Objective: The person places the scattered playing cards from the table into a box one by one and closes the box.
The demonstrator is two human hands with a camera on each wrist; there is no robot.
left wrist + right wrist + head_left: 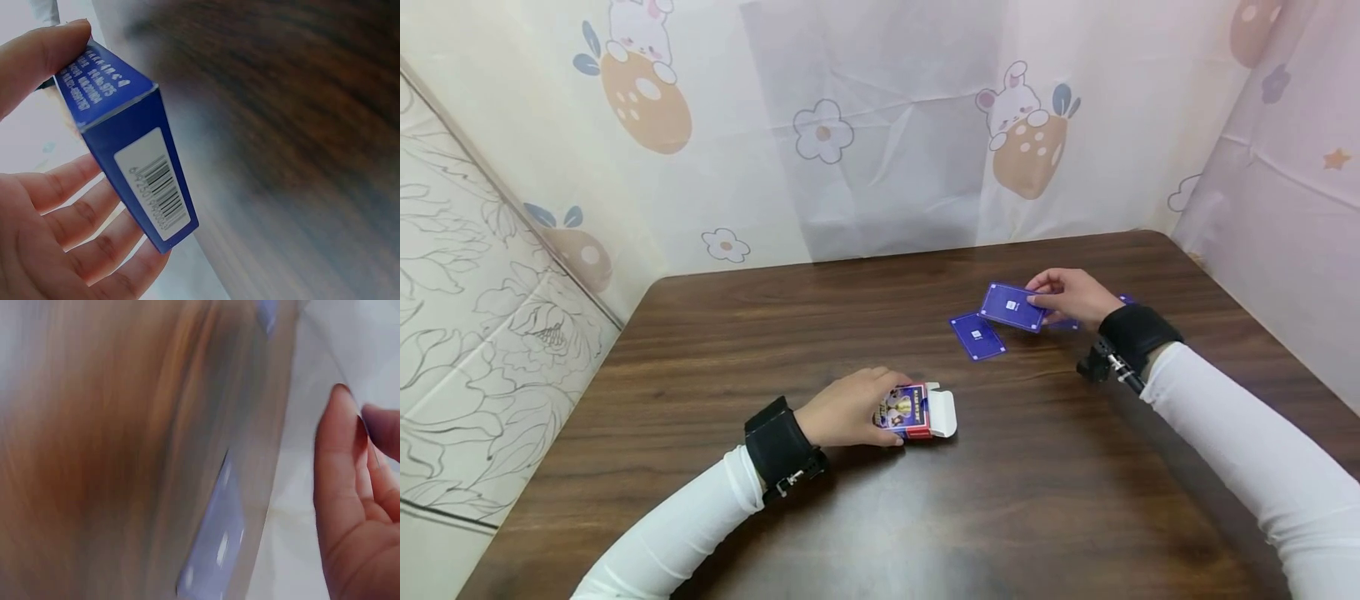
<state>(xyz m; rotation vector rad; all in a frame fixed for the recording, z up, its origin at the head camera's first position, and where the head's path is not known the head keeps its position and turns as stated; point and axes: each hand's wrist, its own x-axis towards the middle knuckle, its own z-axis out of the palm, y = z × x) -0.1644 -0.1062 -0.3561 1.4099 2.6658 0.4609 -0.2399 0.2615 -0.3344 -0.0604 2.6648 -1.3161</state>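
We note right fingers [340, 462] pinch the card [1006, 305] near one end, risking slippage; left fingers [103, 247] grip the box [906, 411].

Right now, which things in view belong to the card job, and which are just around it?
In the job:
- left hand, gripping the box
- right hand, pinching a card
- loose cards

Just around it:
- table, underneath
- curtain, behind
- wrist straps, worn
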